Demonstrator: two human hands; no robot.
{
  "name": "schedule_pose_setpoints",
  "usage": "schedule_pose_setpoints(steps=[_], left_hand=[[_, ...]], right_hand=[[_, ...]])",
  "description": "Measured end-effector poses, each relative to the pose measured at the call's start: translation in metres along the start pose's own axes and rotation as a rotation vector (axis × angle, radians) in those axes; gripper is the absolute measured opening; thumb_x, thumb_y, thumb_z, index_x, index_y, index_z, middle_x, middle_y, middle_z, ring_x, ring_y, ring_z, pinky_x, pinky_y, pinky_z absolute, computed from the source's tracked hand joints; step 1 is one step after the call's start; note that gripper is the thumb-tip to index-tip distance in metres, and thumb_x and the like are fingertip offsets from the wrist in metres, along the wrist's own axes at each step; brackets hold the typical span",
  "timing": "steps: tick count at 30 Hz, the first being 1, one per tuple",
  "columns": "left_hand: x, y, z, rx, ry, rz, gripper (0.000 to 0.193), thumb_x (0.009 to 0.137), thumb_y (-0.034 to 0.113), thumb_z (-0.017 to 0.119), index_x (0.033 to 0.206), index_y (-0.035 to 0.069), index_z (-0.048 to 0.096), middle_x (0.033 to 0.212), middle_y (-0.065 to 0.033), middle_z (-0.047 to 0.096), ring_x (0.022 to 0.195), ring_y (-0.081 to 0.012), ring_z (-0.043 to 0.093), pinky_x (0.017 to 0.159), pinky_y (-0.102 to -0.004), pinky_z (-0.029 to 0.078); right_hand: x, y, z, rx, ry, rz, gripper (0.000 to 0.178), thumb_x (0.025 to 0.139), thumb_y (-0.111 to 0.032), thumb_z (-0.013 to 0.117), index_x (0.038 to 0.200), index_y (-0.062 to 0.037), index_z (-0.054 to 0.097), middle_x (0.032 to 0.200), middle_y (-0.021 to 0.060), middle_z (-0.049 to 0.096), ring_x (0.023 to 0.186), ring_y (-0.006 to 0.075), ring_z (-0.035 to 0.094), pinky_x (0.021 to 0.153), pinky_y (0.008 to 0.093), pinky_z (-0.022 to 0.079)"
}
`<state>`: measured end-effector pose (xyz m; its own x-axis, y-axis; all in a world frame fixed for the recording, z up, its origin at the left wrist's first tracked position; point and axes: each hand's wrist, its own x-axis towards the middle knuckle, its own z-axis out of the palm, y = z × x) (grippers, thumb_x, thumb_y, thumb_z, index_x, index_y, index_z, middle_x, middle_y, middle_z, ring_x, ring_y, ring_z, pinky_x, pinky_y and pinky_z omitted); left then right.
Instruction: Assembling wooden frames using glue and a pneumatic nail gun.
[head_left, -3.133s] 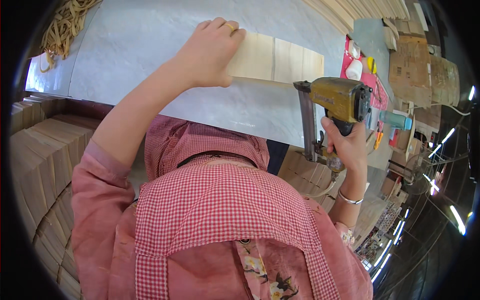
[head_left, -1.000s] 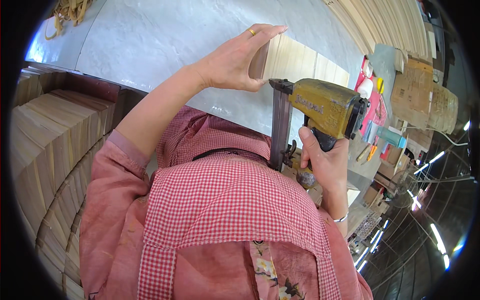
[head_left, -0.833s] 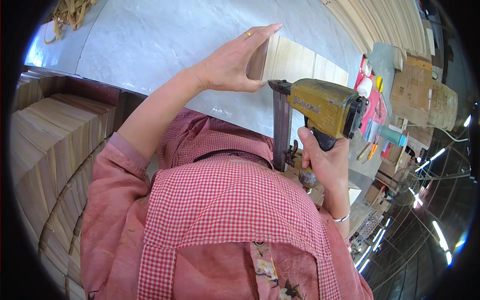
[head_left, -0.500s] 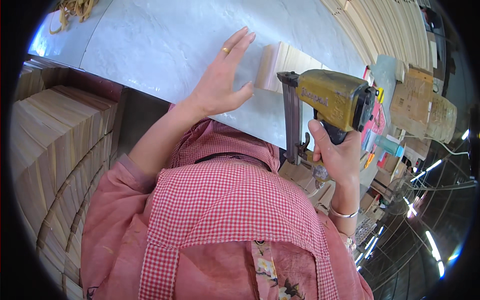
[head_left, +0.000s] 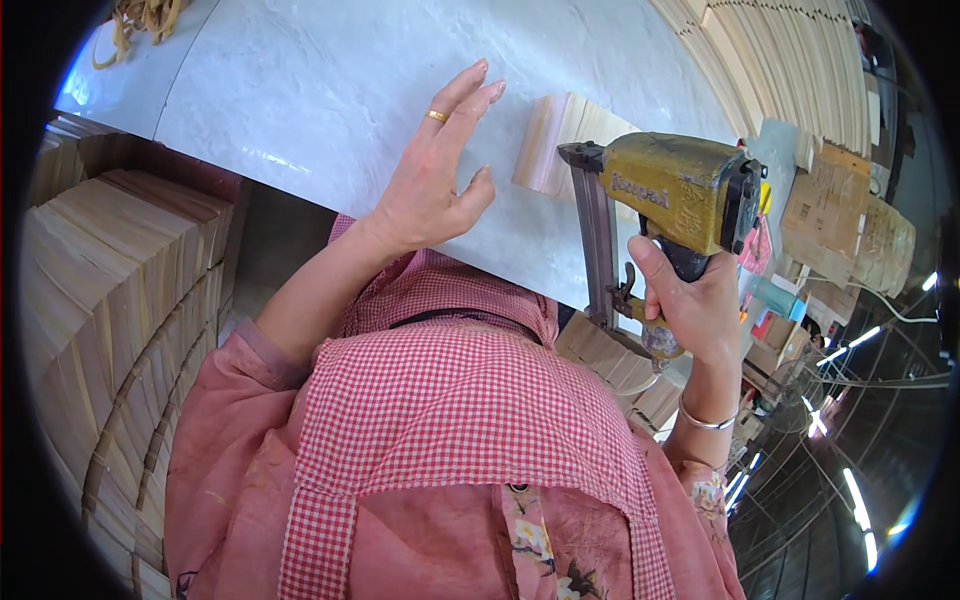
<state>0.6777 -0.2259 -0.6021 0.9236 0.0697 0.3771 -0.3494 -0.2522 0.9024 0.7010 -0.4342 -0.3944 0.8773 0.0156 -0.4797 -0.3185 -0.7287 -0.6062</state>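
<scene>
My right hand [head_left: 690,295] is wrapped round the grip of a yellow and black pneumatic nail gun [head_left: 665,185]. The tool is raised over the table's near edge, its dark magazine slanting down on the left side. Behind the gun's nose lies a stack of pale wooden pieces [head_left: 560,150] on the table, partly hidden by the tool. To the left of that stack hovers my left hand [head_left: 435,170], empty, fingers stretched and thumb apart. It does not touch the wood.
The table [head_left: 330,90] has a pale marbled top. Stacked wooden boards [head_left: 110,250] stand at the left, below its edge. Long wooden strips [head_left: 790,70] lie at the far right, near cardboard [head_left: 825,205] and a teal bottle [head_left: 778,298]. Tan bands [head_left: 135,25] rest at the far left.
My right hand and the nail gun have shifted slightly to the right. My left hand has drawn a little to the left, away from the wooden stack, still with its fingers apart.
</scene>
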Motion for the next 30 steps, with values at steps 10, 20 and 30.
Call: schedule_pose_setpoints(steps=[10, 20, 30], left_hand=[[0.015, 0.017, 0.023, 0.072, 0.043, -0.111, 0.088, 0.075, 0.022, 0.077, 0.150, 0.001, 0.036, 0.159, -0.0221, 0.028, 0.147, -0.0405, 0.031, 0.117, -0.0474, 0.033], [0.014, 0.010, 0.032, 0.137, 0.001, -0.151, 0.095, 0.073, 0.028, 0.081, 0.152, 0.003, 0.034, 0.160, -0.0214, 0.026, 0.152, -0.0428, 0.019, 0.120, -0.0512, 0.027], [0.015, 0.011, 0.030, 0.128, -0.010, -0.158, 0.093, 0.073, 0.026, 0.081, 0.151, 0.005, 0.035, 0.161, -0.0198, 0.026, 0.152, -0.0424, 0.018, 0.120, -0.0521, 0.026]], right_hand=[[0.020, -0.006, -0.016, -0.074, -0.009, -0.094, 0.036, 0.087, -0.018, 0.081, 0.111, 0.0031, 0.065, 0.070, 0.0043, 0.065, 0.046, 0.0086, 0.049, 0.042, 0.0232, 0.037], [0.048, -0.022, -0.025, -0.148, 0.003, -0.004, 0.036, 0.086, -0.018, 0.081, 0.110, 0.0032, 0.065, 0.070, 0.0053, 0.064, 0.044, 0.0101, 0.051, 0.041, 0.0230, 0.040], [0.064, -0.029, -0.039, -0.212, -0.091, -0.024, 0.036, 0.085, -0.022, 0.081, 0.105, 0.0038, 0.066, 0.067, 0.0046, 0.063, 0.045, 0.0100, 0.051, 0.041, 0.0226, 0.041]])
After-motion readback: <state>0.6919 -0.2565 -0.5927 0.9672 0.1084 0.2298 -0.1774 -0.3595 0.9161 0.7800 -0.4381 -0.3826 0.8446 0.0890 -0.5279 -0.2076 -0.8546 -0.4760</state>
